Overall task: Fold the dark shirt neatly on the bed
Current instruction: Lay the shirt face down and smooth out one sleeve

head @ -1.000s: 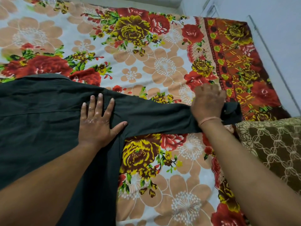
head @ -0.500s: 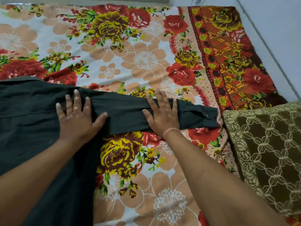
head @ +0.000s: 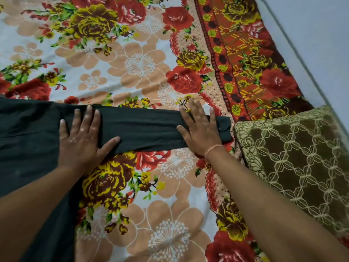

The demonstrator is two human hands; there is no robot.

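The dark shirt (head: 28, 133) lies flat on the flowered bedsheet (head: 132, 63), its body filling the left side. One long sleeve (head: 143, 129) stretches straight out to the right, ending in a buttoned cuff (head: 224, 127). My left hand (head: 83, 138) rests palm down with fingers spread where the sleeve meets the body. My right hand (head: 200, 129) lies flat and spread on the sleeve just before the cuff. Neither hand grips the cloth.
A brown cushion with a cream lattice pattern (head: 294, 163) sits at the right, close to the cuff. Beyond the sheet's red border runs a pale floor or wall (head: 321, 44) at the upper right.
My right hand let go of the cuff it had bunched, flattened on the mid-sleeve, then slid right toward the cuff. The sleeve now lies straight. My left hand stayed pressed at the shoulder.
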